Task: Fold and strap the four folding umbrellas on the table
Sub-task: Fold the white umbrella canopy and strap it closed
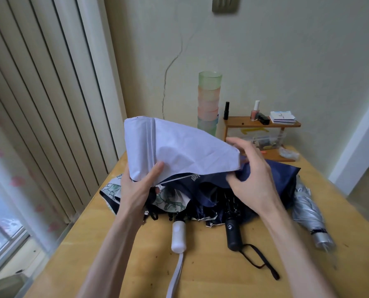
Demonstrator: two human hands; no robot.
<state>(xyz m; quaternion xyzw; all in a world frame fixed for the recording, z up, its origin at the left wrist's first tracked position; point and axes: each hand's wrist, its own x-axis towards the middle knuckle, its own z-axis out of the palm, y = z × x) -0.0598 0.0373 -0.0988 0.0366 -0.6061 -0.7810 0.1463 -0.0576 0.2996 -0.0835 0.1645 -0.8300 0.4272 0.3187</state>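
Here: left hand (140,188) gripped pale umbrella (179,147), right hand (252,175) pinched its canopy edge (230,153); judged pleats needed aligning before rolling.

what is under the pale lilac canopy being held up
A navy canopy and a floral-print canopy lie under the lilac canopy, with a white handle and black handle poking out. Their shafts and ribs are mostly covered.

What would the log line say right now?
stage: folding | lilac umbrella: lifted | left hand: grips it | right hand: holds its edge
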